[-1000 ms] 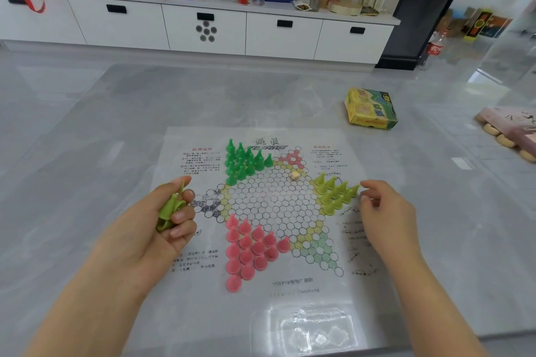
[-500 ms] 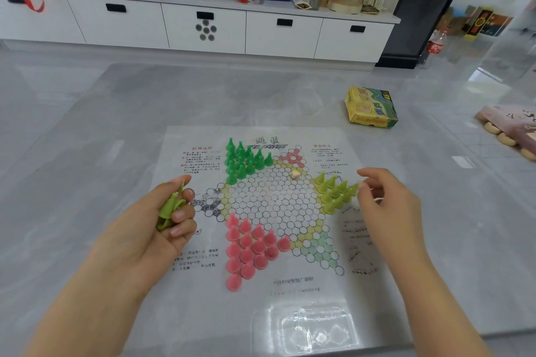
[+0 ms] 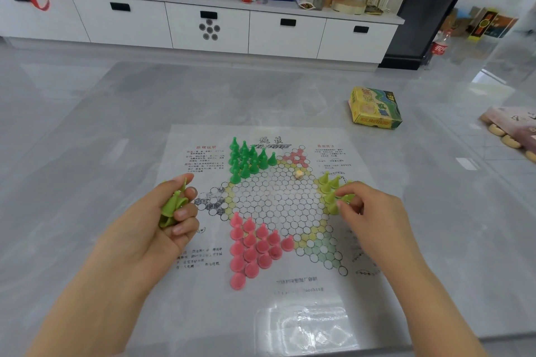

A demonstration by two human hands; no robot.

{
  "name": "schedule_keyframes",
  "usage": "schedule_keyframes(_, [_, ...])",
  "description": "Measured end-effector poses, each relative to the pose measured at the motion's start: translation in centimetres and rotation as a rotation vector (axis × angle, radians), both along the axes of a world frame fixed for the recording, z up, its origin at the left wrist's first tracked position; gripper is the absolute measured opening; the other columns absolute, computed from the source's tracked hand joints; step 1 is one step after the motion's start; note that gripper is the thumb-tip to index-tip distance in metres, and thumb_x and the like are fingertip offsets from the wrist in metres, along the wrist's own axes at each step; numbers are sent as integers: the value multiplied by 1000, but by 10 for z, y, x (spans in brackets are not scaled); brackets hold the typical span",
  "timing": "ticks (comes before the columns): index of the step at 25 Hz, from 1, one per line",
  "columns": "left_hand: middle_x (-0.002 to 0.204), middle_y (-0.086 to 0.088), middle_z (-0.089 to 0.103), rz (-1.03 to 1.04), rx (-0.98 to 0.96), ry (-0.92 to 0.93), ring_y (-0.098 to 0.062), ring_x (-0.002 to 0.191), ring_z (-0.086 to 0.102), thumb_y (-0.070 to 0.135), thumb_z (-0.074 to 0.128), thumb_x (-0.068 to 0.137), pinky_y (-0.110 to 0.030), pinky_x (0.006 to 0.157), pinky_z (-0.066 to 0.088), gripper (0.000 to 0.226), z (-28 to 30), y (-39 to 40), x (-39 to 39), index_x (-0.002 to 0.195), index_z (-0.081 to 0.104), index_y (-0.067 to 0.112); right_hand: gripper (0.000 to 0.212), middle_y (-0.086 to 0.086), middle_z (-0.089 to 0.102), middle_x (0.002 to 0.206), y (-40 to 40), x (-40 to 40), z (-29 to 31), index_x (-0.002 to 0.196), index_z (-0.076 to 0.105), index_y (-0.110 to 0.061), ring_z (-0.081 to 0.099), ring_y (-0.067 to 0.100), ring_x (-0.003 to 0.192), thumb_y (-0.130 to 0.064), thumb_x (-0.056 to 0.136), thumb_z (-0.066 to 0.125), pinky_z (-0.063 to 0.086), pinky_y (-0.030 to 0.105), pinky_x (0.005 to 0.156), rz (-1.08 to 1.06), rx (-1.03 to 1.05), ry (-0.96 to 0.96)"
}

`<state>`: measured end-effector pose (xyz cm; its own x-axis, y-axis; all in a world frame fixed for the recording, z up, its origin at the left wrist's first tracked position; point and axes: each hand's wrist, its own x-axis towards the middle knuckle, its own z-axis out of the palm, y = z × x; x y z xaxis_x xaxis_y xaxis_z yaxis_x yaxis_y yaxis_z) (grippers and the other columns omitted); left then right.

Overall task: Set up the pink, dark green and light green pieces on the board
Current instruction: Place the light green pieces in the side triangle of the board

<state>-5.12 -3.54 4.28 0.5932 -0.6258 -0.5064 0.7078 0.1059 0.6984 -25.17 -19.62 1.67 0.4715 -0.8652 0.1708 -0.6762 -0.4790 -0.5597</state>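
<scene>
A glossy grey, marble-veined desk (image 3: 87, 130) carries a thin printed paper board (image 3: 272, 206), its star of small round holes ringed by blocks of text. On the board's far-left point stand the dark green pieces (image 3: 246, 161), smooth plastic cones with flared bases, packed in a tight triangle. The near-left point holds the pink pieces (image 3: 252, 246), the same cone shape, also filling a triangle. On the right point the light green pieces (image 3: 329, 185) stand in an unfinished cluster. The left hand (image 3: 162, 223), palm up at the board's left edge, has its fingers curled round a small bundle of spare light green cones (image 3: 172, 206). The right hand (image 3: 368, 209) reaches over the right point, its thumb and forefinger pinching one cone of that cluster; whether that cone is lifted or on the paper cannot be told. A crumpled clear plastic tray (image 3: 304, 327) lies at the near edge of the board. A yellow-and-green cardboard box (image 3: 374, 111) sits well apart on the far right of the desk. A tiny cream die (image 3: 299, 174) rests among the central holes.
</scene>
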Motion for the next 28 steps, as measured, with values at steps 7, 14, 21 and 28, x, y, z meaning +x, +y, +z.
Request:
schedule_keyframes(7, [54, 2, 50, -3, 3, -2, -5, 34, 33, 14, 50, 86, -13, 29, 24, 7, 0, 1, 0, 87, 57, 11, 9, -15, 50, 59, 0, 1, -1, 89, 66, -20, 46, 0, 54, -15, 85, 59, 30, 16, 50, -20, -9, 39])
schedule_keyframes(14, [55, 3, 49, -1, -1, -2, -5, 35, 33, 14, 50, 87, -14, 29, 24, 7, 0, 1, 1, 88, 57, 12, 8, -15, 50, 59, 0, 2, 0, 87, 66, -20, 46, -1, 54, -15, 86, 59, 29, 14, 50, -20, -6, 40])
schedule_keyframes(21, [56, 2, 53, -24, 0, -24, -5, 34, 33, 13, 52, 86, -14, 29, 24, 3, 1, -1, -3, 84, 55, 12, 10, -13, 53, 59, 2, 3, 3, 88, 65, -23, 48, 2, 55, -15, 85, 60, 37, 17, 54, -9, 0, -31])
schedule_keyframes(28, [53, 2, 56, -419, 70, -398, -5, 37, 32, 18, 65, 68, -13, 34, 25, 16, 5, -2, -30, 76, 55, 9, 12, -16, 60, 67, 42, 39, 21, 91, 68, -28, 56, 9, 69, -23, 83, 61, 42, 9, 63, 363, 35, -269])
